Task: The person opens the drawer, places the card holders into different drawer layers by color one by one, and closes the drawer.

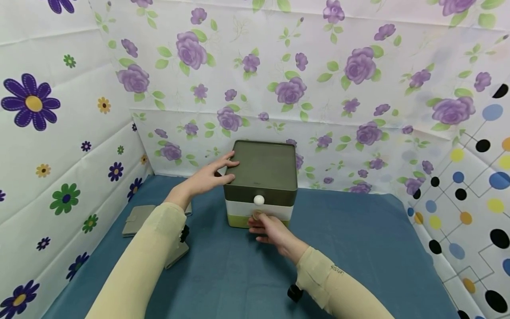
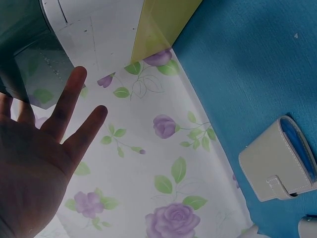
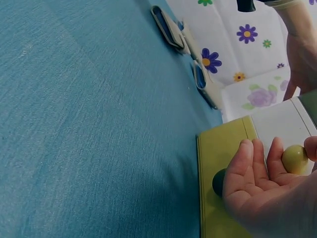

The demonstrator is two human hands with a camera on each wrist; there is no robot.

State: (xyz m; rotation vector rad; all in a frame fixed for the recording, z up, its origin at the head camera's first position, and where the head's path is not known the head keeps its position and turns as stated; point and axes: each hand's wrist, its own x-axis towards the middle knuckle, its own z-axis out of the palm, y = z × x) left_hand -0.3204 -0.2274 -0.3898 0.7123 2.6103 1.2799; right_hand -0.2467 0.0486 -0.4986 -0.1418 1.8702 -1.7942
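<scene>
A three-tier box has a dark olive top, a white middle and a yellow-green bottom layer. My left hand rests on its upper left edge with fingers spread; the left wrist view shows this hand beside the dark tier. In front, my right hand pinches the yellow knob on the white layer, its other fingers loosely bent before the bottom layer. The white knob sits above, on the dark tier. A dark green knob is partly hidden behind the right hand.
Left of the box, a beige wallet-like case lies on the blue cloth. Another case is partly behind my left sleeve, and a third shows beside it. Patterned sheets stand behind and at both sides.
</scene>
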